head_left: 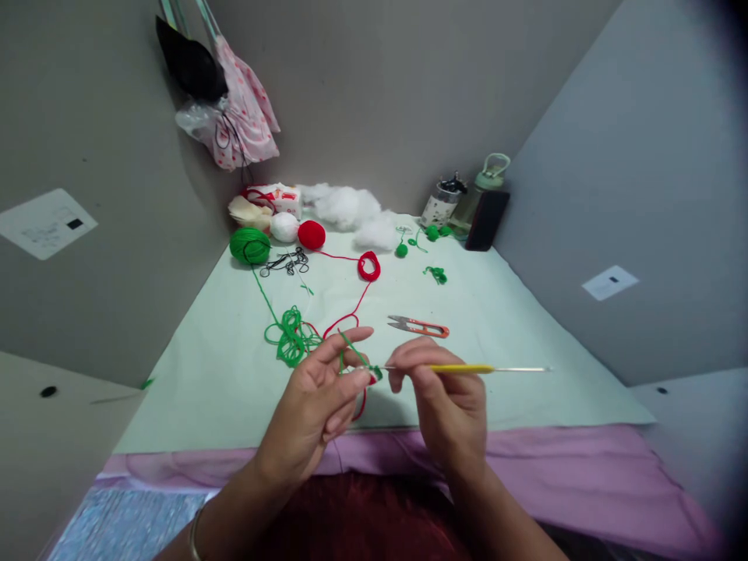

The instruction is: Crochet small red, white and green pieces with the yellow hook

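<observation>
My right hand (pixel 445 397) is closed around a crochet hook (pixel 467 368) with a yellow grip; its metal end sticks out to the right. My left hand (pixel 324 389) pinches a tiny green crochet piece (pixel 375 372) at the hook's tip, and green yarn runs over its raised forefinger. That strand trails to a loose green yarn heap (pixel 291 336) and on to a green yarn ball (pixel 249 245). A red strand (pixel 351 312) lies under my hands and leads back to a red yarn coil (pixel 368 266).
Orange-handled thread snips (pixel 419 326) lie just beyond my hands on the pale green mat (pixel 496 312). At the back are red and white yarn balls, white stuffing (pixel 347 206), small green pieces, a jar, a bottle and a dark phone. Grey walls enclose three sides.
</observation>
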`<state>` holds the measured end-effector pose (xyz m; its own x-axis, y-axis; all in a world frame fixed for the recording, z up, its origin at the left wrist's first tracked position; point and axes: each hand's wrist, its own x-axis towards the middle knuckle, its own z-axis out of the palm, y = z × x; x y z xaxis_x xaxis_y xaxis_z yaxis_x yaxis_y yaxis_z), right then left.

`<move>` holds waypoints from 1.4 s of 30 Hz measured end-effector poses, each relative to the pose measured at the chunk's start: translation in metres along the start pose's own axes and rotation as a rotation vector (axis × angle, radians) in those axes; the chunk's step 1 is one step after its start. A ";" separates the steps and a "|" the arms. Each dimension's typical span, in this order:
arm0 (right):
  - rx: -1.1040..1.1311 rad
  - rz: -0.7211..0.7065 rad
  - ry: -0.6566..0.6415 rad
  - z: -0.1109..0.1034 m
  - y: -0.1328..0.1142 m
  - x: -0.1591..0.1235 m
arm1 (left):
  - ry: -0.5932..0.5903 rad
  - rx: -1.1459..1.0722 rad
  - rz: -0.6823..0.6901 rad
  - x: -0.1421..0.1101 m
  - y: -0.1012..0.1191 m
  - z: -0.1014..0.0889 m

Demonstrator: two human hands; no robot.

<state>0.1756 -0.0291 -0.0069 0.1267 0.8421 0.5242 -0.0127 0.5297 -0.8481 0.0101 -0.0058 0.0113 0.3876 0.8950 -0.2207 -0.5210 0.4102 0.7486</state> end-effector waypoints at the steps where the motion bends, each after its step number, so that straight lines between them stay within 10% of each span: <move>1: -0.023 -0.001 -0.016 0.001 0.000 0.000 | 0.003 0.022 0.017 0.000 -0.002 0.001; 8: -0.490 -0.297 -0.116 0.001 0.001 -0.011 | 0.014 -0.020 0.027 0.002 -0.011 0.001; 13: -0.146 -0.057 0.075 -0.002 0.001 -0.004 | 0.004 -0.132 -0.086 0.004 -0.002 0.000; 32: 0.307 0.259 0.067 0.002 0.005 0.006 | 0.044 0.112 0.108 0.002 -0.006 0.002; 42: -0.336 -0.255 -0.151 -0.006 -0.003 -0.007 | 0.134 0.263 0.218 -0.001 -0.009 0.003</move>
<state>0.1810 -0.0370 -0.0082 -0.0621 0.7075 0.7040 0.3265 0.6809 -0.6555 0.0167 -0.0110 0.0062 0.1763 0.9787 -0.1050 -0.3606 0.1635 0.9183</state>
